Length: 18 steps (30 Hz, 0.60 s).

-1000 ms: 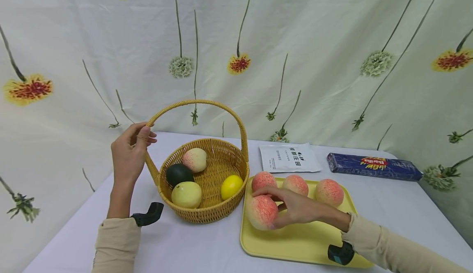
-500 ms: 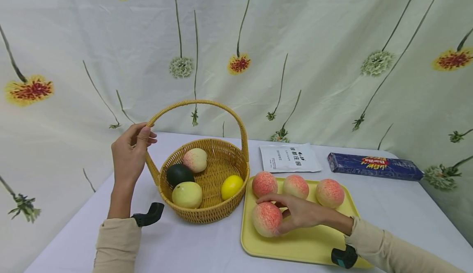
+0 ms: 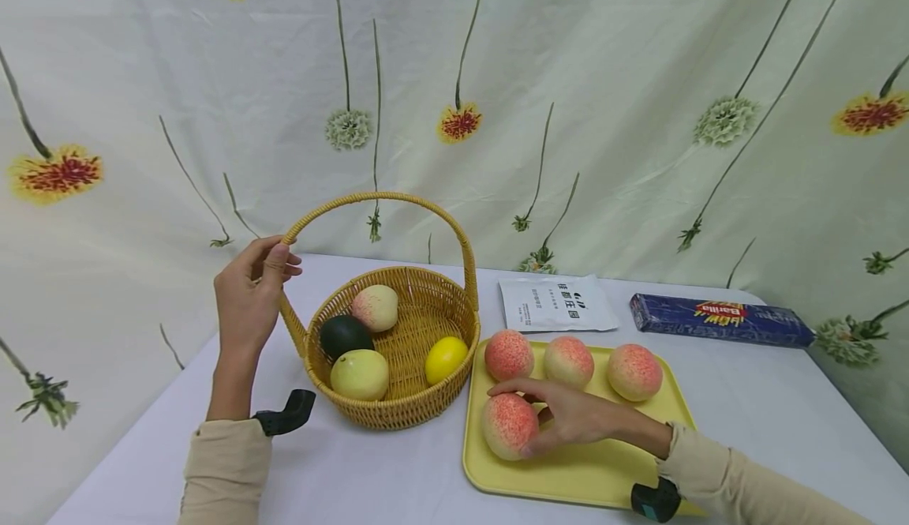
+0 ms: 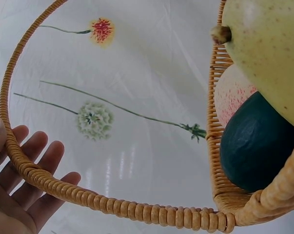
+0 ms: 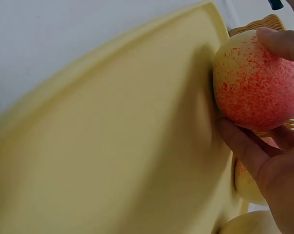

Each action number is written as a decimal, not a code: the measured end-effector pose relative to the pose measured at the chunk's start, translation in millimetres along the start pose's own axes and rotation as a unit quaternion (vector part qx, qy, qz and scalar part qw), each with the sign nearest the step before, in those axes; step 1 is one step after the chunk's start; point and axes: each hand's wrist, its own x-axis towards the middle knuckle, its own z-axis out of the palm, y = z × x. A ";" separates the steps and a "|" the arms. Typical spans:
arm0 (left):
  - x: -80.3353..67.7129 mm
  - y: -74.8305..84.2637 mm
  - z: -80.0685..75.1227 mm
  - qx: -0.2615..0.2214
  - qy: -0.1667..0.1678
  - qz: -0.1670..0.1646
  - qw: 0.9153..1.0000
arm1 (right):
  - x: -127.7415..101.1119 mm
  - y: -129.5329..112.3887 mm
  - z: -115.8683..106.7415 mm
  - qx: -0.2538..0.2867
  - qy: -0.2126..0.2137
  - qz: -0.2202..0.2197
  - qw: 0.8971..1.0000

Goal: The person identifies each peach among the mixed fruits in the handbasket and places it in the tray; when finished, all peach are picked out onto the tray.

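Note:
My left hand (image 3: 248,292) holds the left side of the wicker basket's handle (image 3: 383,196), thumb on one side and fingers on the other. In the basket (image 3: 398,414) lie a dark green avocado-like fruit (image 3: 344,337), a pale yellow-green pear-like fruit (image 3: 359,375), a peach (image 3: 375,308) and a lemon (image 3: 446,360). My right hand (image 3: 575,414) grips a pink-and-cream peach (image 5: 259,80) between thumb and fingers, low over the left part of the yellow tray (image 3: 568,478). Behind it on the tray sit three more peaches, one a rosy peach (image 3: 634,372).
A white printed packet (image 3: 557,304) lies behind the tray. Right of it is a long dark blue Barilla box (image 3: 720,320). A flowered cloth (image 3: 604,114) hangs behind the white-covered table (image 3: 383,478).
The peach in my right hand has moved slightly toward the near side and a little right over the tray. My left hand and the basket have stayed still.

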 end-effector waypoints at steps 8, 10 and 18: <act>0.4 0.8 0.2 0.003 -0.001 -0.002 1.000 | -2.3 0.7 2.3 -0.004 0.007 0.007 1.000; 0.7 0.8 0.2 0.003 0.000 -0.001 1.000 | -3.4 0.5 3.3 -0.006 0.007 0.008 1.000; 1.4 -0.6 0.8 0.000 0.005 0.009 1.000 | -5.3 -0.5 6.2 -0.010 0.004 0.017 1.000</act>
